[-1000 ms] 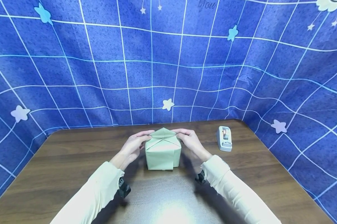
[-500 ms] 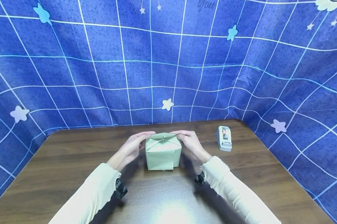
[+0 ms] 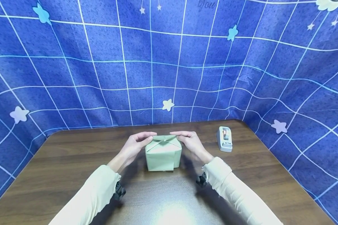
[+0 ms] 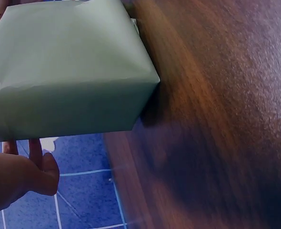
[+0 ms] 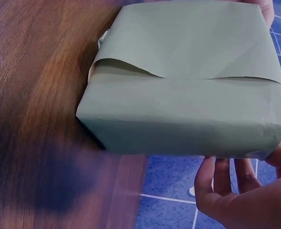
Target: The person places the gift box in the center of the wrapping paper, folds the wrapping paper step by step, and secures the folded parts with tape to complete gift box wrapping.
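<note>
A box wrapped in pale green wrapping paper (image 3: 161, 159) stands on the table, creases meeting on its top. My left hand (image 3: 135, 145) holds the paper at the far left top corner, thumb on the near side and index finger along the back edge. On the far right top corner, my right hand (image 3: 192, 144) pinches the paper in the same way. Between the hands the end flap (image 3: 164, 137) lies folded low. The left wrist view shows a smooth side of the box (image 4: 74, 57); in the right wrist view an overlapping paper edge gapes slightly on the box side (image 5: 188, 100).
A white tape dispenser (image 3: 224, 139) with a roll in it stands at the back right of the brown wooden table (image 3: 82, 150). Behind the table hangs a blue cloth (image 3: 169, 72) with a grid and stars. Dark wrist cameras hang under both sleeves.
The pointed paper flap stood up behind the box a second ago and is now folded down low. Both hands' index fingers have come inward along the back edge; the box has hardly moved.
</note>
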Demonstrator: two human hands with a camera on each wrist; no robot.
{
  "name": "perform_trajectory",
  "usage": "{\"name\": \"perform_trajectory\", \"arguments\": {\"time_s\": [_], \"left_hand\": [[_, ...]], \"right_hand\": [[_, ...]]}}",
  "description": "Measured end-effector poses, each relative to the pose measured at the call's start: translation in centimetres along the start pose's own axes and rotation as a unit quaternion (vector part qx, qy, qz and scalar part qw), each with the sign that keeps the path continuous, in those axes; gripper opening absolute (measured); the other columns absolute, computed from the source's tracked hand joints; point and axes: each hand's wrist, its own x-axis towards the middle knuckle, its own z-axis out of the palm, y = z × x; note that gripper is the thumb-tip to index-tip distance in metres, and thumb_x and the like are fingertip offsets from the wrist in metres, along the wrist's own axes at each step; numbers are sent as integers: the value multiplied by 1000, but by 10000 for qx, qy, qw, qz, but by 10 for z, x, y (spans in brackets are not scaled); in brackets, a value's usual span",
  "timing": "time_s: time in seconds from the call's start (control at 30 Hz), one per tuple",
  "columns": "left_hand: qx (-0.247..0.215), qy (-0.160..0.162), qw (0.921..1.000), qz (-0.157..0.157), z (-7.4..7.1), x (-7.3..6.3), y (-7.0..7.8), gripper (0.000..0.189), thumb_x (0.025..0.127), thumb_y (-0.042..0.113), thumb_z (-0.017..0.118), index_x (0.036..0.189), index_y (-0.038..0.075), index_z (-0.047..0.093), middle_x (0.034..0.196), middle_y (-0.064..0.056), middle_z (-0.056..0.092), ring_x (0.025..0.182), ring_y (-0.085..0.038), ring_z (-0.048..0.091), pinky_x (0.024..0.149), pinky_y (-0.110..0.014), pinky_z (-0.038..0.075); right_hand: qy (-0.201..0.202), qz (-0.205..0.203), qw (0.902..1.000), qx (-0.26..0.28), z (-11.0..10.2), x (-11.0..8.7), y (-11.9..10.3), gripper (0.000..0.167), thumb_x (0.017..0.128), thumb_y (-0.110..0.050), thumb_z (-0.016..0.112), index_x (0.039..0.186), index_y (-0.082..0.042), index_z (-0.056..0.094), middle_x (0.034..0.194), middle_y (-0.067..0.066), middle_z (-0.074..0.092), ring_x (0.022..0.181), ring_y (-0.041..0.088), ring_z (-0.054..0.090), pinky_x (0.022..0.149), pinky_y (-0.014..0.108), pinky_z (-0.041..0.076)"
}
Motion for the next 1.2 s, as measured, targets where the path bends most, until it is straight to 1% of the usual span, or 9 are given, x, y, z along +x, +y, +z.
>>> {"name": "perform_trajectory", "arguments": {"time_s": [0.1,0.23,0.33,0.47,0.6,0.73,0.93,1.07,1.2], "left_hand": [[163,-140,9997,141,-1,-1,1,32,88,15,59,117,2,60,124,-11,59,107,-6,55,87,-22,45],[498,-200,9984,201,-1,-2,1,28,88,12,58,114,3,63,123,-8,60,115,-11,51,93,-25,41],[696,-140,9972,217,0,-3,1,26,88,11,58,112,5,64,125,-7,59,121,-15,48,99,-30,38],[810,-4,9964,257,0,-4,1,24,87,11,59,110,6,66,126,-6,58,123,-18,47,103,-37,35],[880,40,9954,364,0,-6,2,24,86,10,60,108,5,67,125,-7,59,123,-19,48,105,-39,34],[988,53,9945,353,1,-7,3,22,86,11,60,106,4,68,124,-7,60,122,-19,49,103,-38,36],[1251,305,9913,254,5,-9,7,21,86,15,59,103,7,70,122,-6,61,121,-19,50,102,-37,37],[1764,788,9807,315,12,-10,9,23,83,29,65,97,12,72,115,-3,64,115,-17,54,100,-38,37],[2413,1206,9603,709,18,-11,6,24,78,35,70,91,16,73,110,-1,67,109,-17,57,94,-39,41]], "right_hand": [[-41,-34,9999,111,2,-4,-7,27,84,-21,61,110,-19,68,112,-3,67,96,10,62,76,28,52],[-40,50,9998,165,0,7,11,26,84,-25,61,108,-18,69,114,-4,65,107,11,59,81,29,51],[-72,180,9996,228,-3,14,24,29,83,-31,61,108,-19,69,114,-5,65,102,10,60,79,30,51],[-58,231,9997,98,3,0,1,28,86,-30,57,108,-17,68,113,-3,65,93,10,60,76,29,50],[5,126,9999,7,13,-22,-39,30,82,-33,64,104,-14,69,105,-2,68,90,9,62,73,27,51],[58,169,9996,203,21,-39,-71,28,81,-21,68,102,-3,68,102,6,69,89,11,62,74,26,51],[76,503,9987,57,22,-40,-77,25,83,-12,65,105,0,66,105,8,67,91,10,61,79,25,49],[137,374,9992,24,22,-40,-75,25,85,-13,63,106,0,65,106,9,67,92,9,61,80,26,49],[324,380,9985,209,23,-40,-75,26,87,-15,60,109,-2,65,112,14,64,88,7,60,77,26,49]]}}
